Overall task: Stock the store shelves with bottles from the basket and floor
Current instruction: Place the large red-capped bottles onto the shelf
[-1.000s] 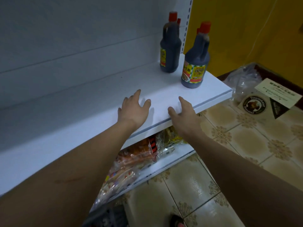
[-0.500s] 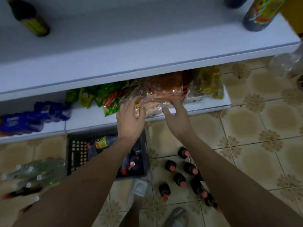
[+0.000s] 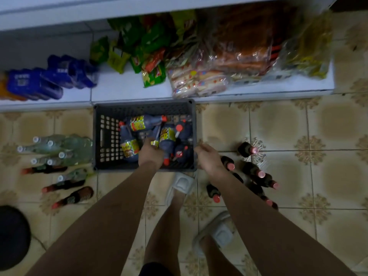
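Inside the grey basket on the floor, a dark soy sauce bottle lying with its red cap toward the near wall is touched by the left hand, its grip state indiscernible, while the right hand hovers loosely curled over the basket's near right corner.

basket: matt perforated plastic | floor: glossy tile | snack bags: shiny film
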A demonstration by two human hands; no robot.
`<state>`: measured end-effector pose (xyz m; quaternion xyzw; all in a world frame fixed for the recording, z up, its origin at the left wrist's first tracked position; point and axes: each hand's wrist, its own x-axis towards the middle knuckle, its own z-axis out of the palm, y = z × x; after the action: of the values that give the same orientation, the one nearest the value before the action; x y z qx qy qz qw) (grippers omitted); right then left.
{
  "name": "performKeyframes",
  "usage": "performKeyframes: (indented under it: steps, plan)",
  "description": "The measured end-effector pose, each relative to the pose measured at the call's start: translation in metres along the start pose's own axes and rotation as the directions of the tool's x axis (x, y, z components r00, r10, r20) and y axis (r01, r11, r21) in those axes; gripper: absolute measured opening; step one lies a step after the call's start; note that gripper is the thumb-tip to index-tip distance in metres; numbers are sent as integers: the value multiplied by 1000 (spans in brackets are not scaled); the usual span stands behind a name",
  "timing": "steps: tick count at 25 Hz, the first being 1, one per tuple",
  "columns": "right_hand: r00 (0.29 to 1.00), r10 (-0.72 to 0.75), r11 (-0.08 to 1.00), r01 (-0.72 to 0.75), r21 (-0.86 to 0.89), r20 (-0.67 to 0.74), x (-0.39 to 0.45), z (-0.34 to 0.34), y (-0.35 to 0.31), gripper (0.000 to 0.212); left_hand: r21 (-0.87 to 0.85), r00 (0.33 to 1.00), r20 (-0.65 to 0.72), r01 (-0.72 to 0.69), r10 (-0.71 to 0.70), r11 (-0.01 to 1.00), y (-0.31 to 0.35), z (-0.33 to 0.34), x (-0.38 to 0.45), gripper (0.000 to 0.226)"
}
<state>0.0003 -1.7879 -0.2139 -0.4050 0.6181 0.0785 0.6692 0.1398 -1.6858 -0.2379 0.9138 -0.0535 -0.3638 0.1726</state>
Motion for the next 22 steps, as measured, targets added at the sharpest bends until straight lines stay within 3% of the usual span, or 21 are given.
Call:
performKeyframes:
  steps: [3, 6, 10, 14, 17, 22]
  plan:
    - [986, 158, 967, -164, 195, 44, 7, 20, 14, 5, 9, 996, 49, 72, -72, 997, -23, 9, 19, 36]
    - [964, 256, 932, -267, 247, 75, 19, 38, 21, 10, 57, 991, 112, 71, -77, 996, -42, 20, 40, 32]
    - [950, 288, 882, -311, 354, 118, 50, 69, 36, 15, 169, 978, 202, 19, -54, 985, -60, 34, 64, 28]
    - [928, 326, 733, -369, 571, 181, 86, 101, 57, 30, 361, 957, 285, -64, -45, 930, -84, 48, 97, 32]
    - [926, 342, 716, -367, 594, 159, 114, 121, 76, 26, 434, 915, 402, -163, -28, 886, -97, 61, 121, 37]
    - [911, 368, 679, -400, 616, 185, 149, 142, 96, 26, 507, 884, 461, -184, -84, 842, -112, 80, 148, 39]
